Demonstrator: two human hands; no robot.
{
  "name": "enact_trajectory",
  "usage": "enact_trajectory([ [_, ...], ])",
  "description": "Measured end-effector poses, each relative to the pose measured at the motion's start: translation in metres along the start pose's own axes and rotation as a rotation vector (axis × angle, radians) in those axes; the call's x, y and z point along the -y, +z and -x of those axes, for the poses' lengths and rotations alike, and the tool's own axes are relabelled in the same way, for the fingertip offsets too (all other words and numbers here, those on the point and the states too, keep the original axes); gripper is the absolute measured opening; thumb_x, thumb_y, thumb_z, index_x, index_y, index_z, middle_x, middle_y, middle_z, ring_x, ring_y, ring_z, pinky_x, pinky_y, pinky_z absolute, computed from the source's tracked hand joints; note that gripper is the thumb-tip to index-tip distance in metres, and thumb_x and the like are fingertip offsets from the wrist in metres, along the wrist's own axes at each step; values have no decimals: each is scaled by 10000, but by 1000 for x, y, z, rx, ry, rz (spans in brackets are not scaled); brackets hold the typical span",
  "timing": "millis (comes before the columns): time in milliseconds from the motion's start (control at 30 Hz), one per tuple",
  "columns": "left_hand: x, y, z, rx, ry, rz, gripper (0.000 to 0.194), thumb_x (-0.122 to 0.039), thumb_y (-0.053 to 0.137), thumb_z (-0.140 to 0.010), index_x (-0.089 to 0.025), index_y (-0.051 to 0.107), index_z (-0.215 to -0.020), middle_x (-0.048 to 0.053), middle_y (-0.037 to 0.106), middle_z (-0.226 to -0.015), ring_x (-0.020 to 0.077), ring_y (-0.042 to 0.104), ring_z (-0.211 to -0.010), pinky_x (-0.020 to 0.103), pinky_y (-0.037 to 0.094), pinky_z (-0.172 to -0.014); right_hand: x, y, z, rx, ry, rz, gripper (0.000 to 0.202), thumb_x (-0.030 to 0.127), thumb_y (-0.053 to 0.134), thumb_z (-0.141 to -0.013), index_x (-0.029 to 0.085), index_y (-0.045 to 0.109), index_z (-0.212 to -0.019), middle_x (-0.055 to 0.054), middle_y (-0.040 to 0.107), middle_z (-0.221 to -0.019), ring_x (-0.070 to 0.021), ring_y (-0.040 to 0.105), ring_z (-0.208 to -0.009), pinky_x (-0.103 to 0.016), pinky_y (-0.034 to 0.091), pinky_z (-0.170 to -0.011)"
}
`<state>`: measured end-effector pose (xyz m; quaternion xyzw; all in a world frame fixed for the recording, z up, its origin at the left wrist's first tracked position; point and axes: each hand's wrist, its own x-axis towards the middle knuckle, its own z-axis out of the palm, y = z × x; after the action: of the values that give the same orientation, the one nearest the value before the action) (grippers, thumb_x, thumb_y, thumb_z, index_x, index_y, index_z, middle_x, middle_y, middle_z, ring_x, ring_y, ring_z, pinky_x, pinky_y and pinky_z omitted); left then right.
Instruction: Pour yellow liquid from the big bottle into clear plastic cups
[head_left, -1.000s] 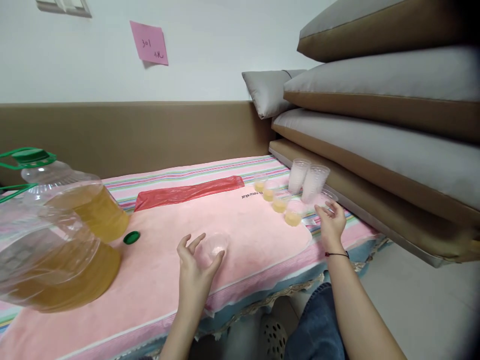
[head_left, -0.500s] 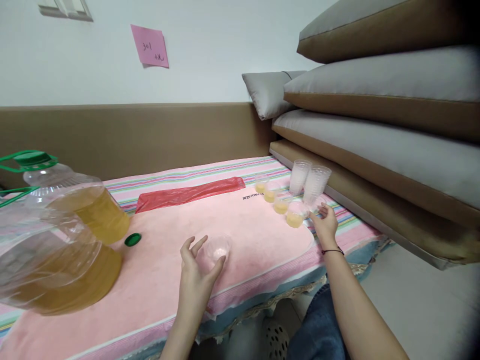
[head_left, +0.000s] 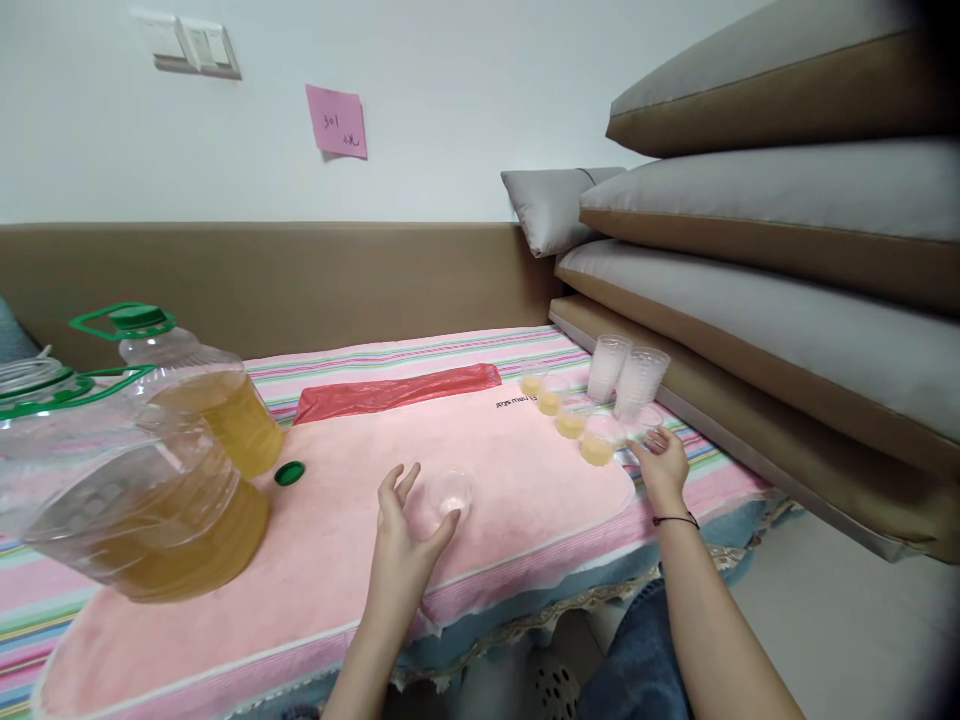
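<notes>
A clear plastic cup (head_left: pixel 451 492) stands on the pink towel (head_left: pixel 345 540). Beside its left and near side is my left hand (head_left: pixel 409 535), thumb and fingers spread apart, with no firm grip visible. My right hand (head_left: pixel 661 465) is at the near end of a row of cups holding yellow liquid, the closest being this filled cup (head_left: pixel 598 448). Its fingertips are by the rim of a clear cup (head_left: pixel 643 422) in front of the stacked cups (head_left: pixel 641 380); the fingers look bent round that rim, though the contact is hard to make out.
Two large jugs of yellow liquid, one nearer (head_left: pixel 157 530) and one farther (head_left: pixel 255 425), stand at the left. A green cap (head_left: pixel 289 473) lies beside them. Behind the towel is a red plastic bag (head_left: pixel 397 392). Stacked cushions (head_left: pixel 780 290) rise at the right.
The camera view has shifted, so the whole scene sits further right and a little lower. Both hands keep nearly the same places beside the cups.
</notes>
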<state>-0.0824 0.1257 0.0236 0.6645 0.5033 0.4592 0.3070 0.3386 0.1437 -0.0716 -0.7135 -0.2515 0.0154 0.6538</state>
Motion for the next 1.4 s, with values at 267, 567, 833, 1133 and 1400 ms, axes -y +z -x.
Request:
enact_trajectory([
  [267, -7, -24, -1, -148, -22, 70, 494, -413, 607, -807, -238, 436, -1237, 127, 550, -1335, 264, 480, -1284, 501, 352, -1065, 10, -8, 4, -80, 13, -6, 304, 317, 602, -917, 166, 580, -1180, -66, 631, -1163, -199, 645, -968, -414, 551, -821],
  [567, -3, -70, 0, -322, -45, 193, 336, -444, 599, -812, -192, 646, -595, 101, 700, -1080, 270, 611, -1109, 404, 419, -999, 89, -27, 49, -387, -304, -84, 252, 266, 673, -766, 197, 663, -1009, -111, 669, -1077, -306, 625, -1045, -501, 523, -873],
  [833, 5, -109, 13, -519, -63, 311, 415, -481, 460, -897, -152, 711, -917, 123, 721, -1054, 240, 654, -1023, 410, 472, -947, 183, 2, 140, -135, -624, -285, 92, 290, 742, -748, 258, 671, -700, -30, 684, -819, -254, 676, -864, -508, 539, -868],
  [1133, 26, -157, 24, -770, -37, 307, 213, -387, 702, -734, -176, 690, -708, 59, 707, -944, 209, 639, -975, 362, 460, -964, 261, 62, 284, 798, -715, -480, 140, 236, 586, -874, 306, 685, -944, -53, 694, -1023, -248, 651, -988, -491, 520, -894],
  [1400, 34, -177, 35, -894, -189, 477, 394, -491, 623, -788, -161, 571, -580, 74, 710, -908, 209, 655, -935, 368, 489, -900, 263, 169, 373, 1276, -460, -571, 669, 273, 783, -696, 275, 517, -1309, -96, 587, -1339, -283, 559, -1216, -518, 439, -1032],
])
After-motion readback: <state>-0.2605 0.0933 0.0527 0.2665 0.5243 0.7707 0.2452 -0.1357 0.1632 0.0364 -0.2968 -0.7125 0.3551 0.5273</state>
